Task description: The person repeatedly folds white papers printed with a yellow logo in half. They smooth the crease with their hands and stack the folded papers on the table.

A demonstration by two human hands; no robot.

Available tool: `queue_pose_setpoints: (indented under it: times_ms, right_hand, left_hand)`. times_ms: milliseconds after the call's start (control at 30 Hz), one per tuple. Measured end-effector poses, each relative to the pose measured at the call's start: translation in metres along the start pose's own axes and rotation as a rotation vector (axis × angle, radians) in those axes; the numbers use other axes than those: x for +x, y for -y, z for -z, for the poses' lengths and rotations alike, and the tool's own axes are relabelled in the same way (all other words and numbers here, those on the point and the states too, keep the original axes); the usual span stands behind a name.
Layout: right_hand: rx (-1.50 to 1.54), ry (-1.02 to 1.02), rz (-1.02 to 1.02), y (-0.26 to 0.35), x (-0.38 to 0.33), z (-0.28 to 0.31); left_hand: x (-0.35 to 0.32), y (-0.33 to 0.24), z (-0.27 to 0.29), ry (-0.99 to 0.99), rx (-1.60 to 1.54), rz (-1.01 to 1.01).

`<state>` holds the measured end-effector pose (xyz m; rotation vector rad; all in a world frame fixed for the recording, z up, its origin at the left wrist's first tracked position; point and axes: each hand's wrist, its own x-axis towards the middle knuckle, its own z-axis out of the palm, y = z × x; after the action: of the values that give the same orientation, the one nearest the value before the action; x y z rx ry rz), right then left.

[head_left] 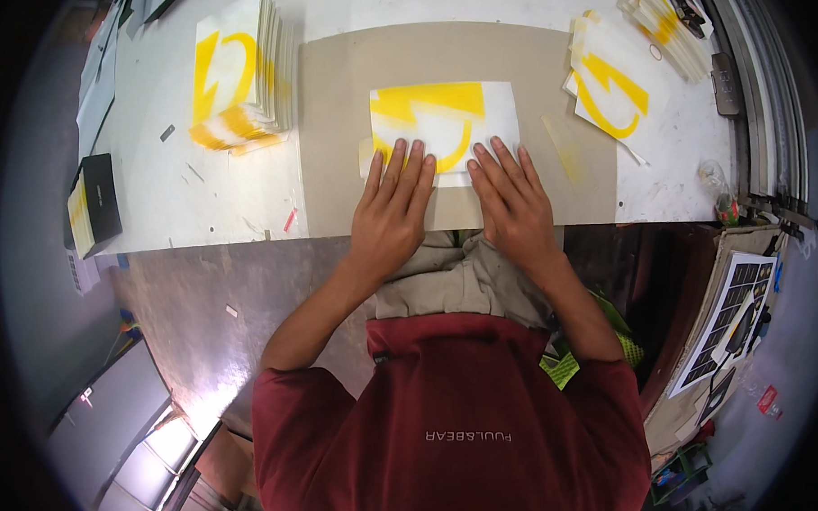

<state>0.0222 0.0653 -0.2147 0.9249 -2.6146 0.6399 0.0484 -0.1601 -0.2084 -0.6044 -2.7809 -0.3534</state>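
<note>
A white sheet [495, 105] with yellow printed shapes lies on a grey-beige board [343, 91] in front of me. My left hand [395, 196] rests flat on its near left part, fingers stretched out. Beside it my right hand [510, 191] lies with spread fingers over the near right corner. Neither hand grips anything. The fingers hide parts of the sheet's near edge. A small pale tab shows at the sheet's left edge, next to my left fingers.
A thick stack of yellow-and-white sheets [244, 70] stands at the far left. Looser sheets [613, 91] lie at the right, with another bundle [673, 35] behind them. A black box [100, 200] sits at the left table edge. Metal rails [761, 97] border the right side.
</note>
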Motion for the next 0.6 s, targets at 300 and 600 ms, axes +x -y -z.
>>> queue_pose_setpoints:
  times_ms: [300, 600]
  right_hand:
    - [-0.006, 0.104, -0.036, 0.004, -0.003, 0.003]
    - [0.094, 0.018, -0.024, 0.011, -0.013, 0.001]
  left_hand:
    - [0.005, 0.003, 0.005, 0.086, -0.040, 0.012]
    - [-0.012, -0.020, 0.001, 0.020, -0.152, 0.073]
